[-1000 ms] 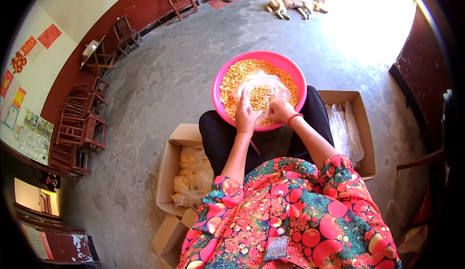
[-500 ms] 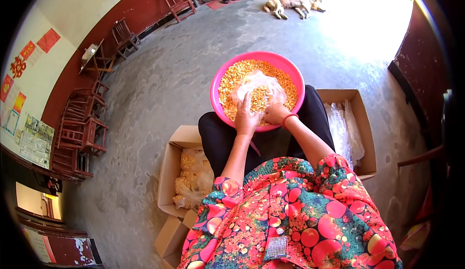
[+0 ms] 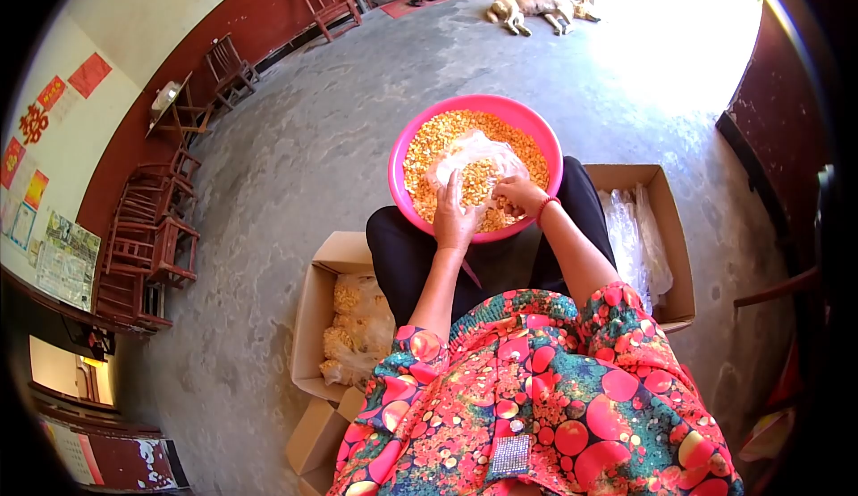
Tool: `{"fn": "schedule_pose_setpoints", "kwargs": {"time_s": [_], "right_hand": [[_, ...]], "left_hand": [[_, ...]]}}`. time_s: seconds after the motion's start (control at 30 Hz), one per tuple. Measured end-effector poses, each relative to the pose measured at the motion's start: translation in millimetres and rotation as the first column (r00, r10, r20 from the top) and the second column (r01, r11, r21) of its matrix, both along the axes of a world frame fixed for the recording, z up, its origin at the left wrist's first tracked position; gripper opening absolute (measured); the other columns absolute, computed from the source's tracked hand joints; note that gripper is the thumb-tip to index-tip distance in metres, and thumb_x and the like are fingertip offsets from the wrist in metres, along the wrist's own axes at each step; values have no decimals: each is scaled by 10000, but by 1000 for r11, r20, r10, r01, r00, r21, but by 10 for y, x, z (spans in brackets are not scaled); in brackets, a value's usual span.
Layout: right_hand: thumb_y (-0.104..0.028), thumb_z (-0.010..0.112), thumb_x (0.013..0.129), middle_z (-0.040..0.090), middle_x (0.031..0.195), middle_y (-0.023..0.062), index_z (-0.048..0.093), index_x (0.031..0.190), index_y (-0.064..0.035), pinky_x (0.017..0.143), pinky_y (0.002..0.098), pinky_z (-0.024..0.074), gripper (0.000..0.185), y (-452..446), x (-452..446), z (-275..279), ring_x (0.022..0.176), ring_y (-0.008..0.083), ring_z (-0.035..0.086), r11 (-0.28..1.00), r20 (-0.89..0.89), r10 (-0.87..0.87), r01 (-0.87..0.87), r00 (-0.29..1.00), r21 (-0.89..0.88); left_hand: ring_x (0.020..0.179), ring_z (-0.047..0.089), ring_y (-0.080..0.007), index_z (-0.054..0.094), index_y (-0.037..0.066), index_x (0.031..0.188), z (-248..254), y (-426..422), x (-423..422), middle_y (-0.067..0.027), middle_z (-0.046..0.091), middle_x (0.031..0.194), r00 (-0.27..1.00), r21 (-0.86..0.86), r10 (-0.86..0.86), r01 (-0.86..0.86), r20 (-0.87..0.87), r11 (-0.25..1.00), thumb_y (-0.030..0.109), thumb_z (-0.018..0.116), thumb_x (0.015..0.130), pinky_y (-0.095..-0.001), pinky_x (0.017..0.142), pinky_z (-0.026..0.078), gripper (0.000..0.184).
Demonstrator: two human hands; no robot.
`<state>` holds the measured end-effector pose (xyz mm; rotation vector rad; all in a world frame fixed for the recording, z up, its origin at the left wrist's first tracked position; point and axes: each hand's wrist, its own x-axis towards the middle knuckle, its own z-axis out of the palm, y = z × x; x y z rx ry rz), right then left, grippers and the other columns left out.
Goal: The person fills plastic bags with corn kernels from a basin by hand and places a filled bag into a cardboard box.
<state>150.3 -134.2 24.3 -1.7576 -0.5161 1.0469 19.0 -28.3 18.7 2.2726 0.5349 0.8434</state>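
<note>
A pink basin of yellow corn kernels rests on my lap. In it lies a clear plastic bag, its mouth towards me, with kernels in it. My left hand holds the bag's left side, fingers pointing up along the plastic and thumb towards its mouth. My right hand, with a red cord bracelet at the wrist, has its fingers curled at the bag's right edge. Whether kernels are also between those fingers is hard to see.
By my left leg stands a cardboard box with bags of corn. Another box at my right holds clear plastic bags. A dog lies on the concrete floor ahead. Wooden chairs line the left wall.
My right hand has moved up and slightly right, from the kernels at the bag's near side to its right edge. My left hand has stayed in place.
</note>
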Motion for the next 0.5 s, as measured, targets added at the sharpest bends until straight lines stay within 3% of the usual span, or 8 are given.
{"fn": "schedule_pose_setpoints", "kwargs": {"time_s": [0.13,0.27,0.33,0.37,0.43,0.5], "right_hand": [[-175,546,792,537,584,29,574,777,-47,342,227,381,132,0,42,-60,406,103,490,988,-183,-84,106,980,112],[-124,522,784,521,592,58,556,798,-30,360,247,400,100,33,51,-59,411,138,478,976,-224,-154,184,962,118],[-76,518,785,553,695,75,535,903,-24,448,288,496,130,54,69,-117,528,161,538,915,-340,-248,335,907,224],[-76,518,785,553,695,75,535,903,-24,448,288,496,130,42,88,-143,528,161,538,915,-339,-249,335,907,225],[-37,504,786,557,865,97,501,1006,-15,588,331,549,222,7,89,-117,680,187,573,894,-365,-253,361,896,267],[-27,496,788,542,929,109,495,1023,-13,641,340,547,236,16,133,-208,767,196,563,862,-396,-277,409,875,300]], "left_hand": [[1075,473,-361,369,113,1275,-43,34,16,-195,473,1173,1000,10,4,-4,-16,1000,-2,581,636,-389,877,420,684],[1058,482,-359,373,108,1271,-69,42,16,-190,484,1157,1000,-7,1,-1,-12,1000,-1,579,636,-388,874,422,676],[1059,483,-355,373,103,1270,-69,45,13,-187,486,1156,1000,-8,-5,5,-13,1000,-5,579,634,-385,876,421,678],[1063,483,-349,377,95,1267,-69,51,13,-182,489,1157,1000,13,-11,11,-17,1000,-9,582,632,-380,882,419,676],[1067,482,-342,381,87,1263,-95,66,23,-178,491,1158,1000,34,-16,17,-20,999,-12,585,629,-375,888,416,674],[994,515,-354,350,118,1285,-114,73,25,-182,497,1132,1000,106,-23,22,1,994,-20,557,646,-407,785,465,686]]}}
